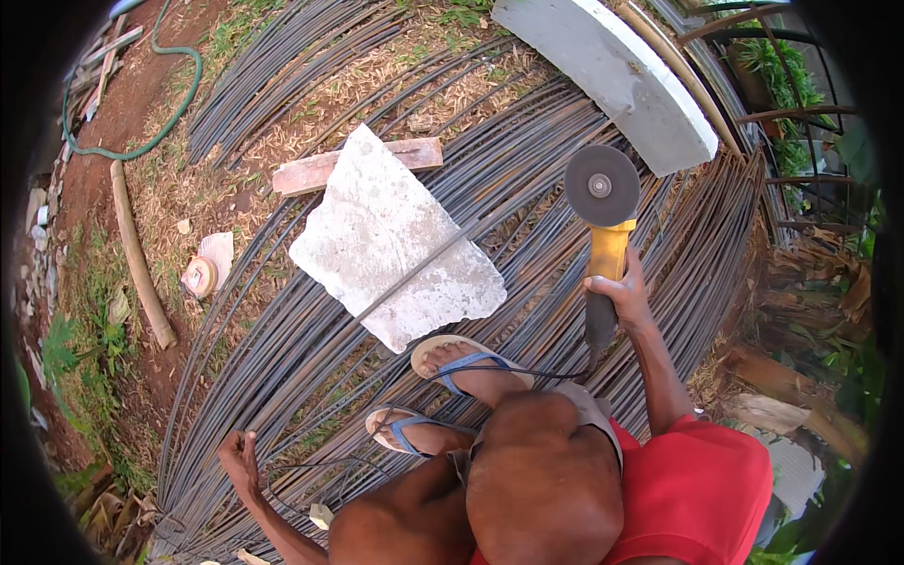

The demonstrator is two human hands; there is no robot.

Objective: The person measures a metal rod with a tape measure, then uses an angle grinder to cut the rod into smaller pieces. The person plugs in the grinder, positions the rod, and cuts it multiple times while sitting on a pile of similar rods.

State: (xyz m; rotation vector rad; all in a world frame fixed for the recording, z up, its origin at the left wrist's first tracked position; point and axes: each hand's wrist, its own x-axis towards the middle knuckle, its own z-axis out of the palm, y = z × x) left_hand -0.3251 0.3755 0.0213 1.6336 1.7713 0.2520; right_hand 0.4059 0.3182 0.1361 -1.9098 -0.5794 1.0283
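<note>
My right hand (617, 287) is wrapped round the handle of a yellow and black angle grinder (607, 252). Its dark round cutting disc (589, 202) faces up, above a spread of steel reinforcing bars (527, 155) and apart from the slab. One single bar (410, 275) crosses the top of a rough white stone slab (372, 221). Low on the left, my left hand (239, 460) is closed with the thumb raised, over the edge of the bars; what its fingers hold, if anything, is hidden.
A reddish brick or block (414, 153) lies under the slab's far corner. My sandalled feet (476, 369) stand on the bars, the grinder's black cord (556, 376) passing over one. A grey concrete piece (621, 85) lies far right; a wooden pole (138, 254) and green hose (193, 89) lie left.
</note>
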